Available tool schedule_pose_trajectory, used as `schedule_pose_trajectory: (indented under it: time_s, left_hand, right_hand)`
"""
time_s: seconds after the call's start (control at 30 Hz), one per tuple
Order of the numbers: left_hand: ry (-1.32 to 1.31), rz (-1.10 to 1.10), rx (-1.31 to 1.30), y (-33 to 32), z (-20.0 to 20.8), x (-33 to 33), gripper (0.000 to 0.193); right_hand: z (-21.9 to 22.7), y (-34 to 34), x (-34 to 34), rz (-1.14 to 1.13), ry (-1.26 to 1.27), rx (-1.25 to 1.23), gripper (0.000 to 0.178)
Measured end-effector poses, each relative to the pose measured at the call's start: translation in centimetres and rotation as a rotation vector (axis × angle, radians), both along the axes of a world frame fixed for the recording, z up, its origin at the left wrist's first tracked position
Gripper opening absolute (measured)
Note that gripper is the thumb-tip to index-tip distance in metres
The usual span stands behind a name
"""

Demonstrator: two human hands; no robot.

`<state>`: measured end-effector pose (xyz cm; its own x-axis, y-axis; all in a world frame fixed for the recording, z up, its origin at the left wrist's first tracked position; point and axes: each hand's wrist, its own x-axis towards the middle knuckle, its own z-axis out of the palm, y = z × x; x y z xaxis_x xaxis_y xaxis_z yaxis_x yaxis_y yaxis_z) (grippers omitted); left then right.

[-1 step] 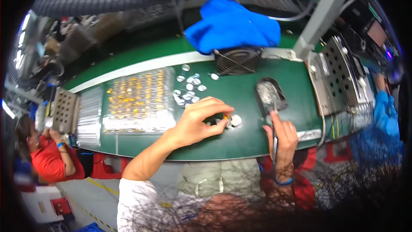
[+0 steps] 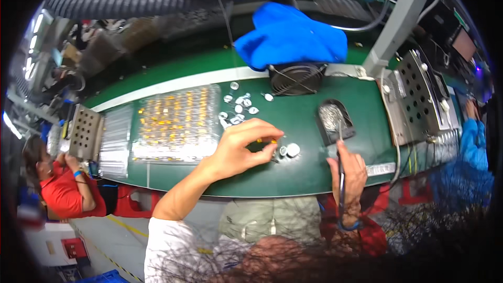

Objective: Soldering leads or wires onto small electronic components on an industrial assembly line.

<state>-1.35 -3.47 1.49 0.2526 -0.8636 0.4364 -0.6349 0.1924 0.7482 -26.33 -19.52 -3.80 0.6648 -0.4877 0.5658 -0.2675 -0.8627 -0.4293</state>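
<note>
My left hand (image 2: 242,145) is over the middle of the green bench, thumb and forefinger pinched on a small orange part (image 2: 274,141). Just right of those fingertips lie a white disc (image 2: 293,150) and a smaller round ring-like piece (image 2: 283,151). My right hand (image 2: 350,172) is closed around a slim dark tool (image 2: 342,170) with a thin metal tip. That tip points into a black scoop-shaped tray (image 2: 347,133) holding a heap of tiny silvery pieces (image 2: 331,118). Whether the tip grips one cannot be made out.
Clear trays of orange parts (image 2: 175,120) lie left of my left hand, beside stacked empty clear trays (image 2: 115,141). Several round clear-and-white pieces (image 2: 239,108) are scattered behind it. A fan (image 2: 297,79) under blue cloth (image 2: 293,36) stands behind. A perforated metal box (image 2: 414,99) is right; a co-worker (image 2: 70,188) sits left.
The whole view has shifted slightly. The white disc and the ring-like piece show more clearly apart from my left fingertips. Both hands keep nearly the same pose and grip.
</note>
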Motion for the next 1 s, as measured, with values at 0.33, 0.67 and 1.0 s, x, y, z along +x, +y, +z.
schedule_pose_trajectory:
  time_s: [0.33, 0.67, 1.0]
  left_hand:
    - [-0.204, 0.653, 0.143, 3.1, 2.4, 18.6, 0.026]
    - [-0.519, 0.255, 0.418, -2.8, -1.1, 14.9, 0.029]
    - [0.043, 0.306, -0.004, 1.4, 1.5, 5.0, 0.012]
  right_hand:
    - [-0.2, 2.9, 3.9, 0.324, -0.408, 0.172, 0.050]
    - [-2.3, 3.5, 4.2, 0.326, -0.418, 0.209, 0.041]
    - [-1.5, 3.5, 2.9, 0.288, -0.324, 0.161, 0.029]
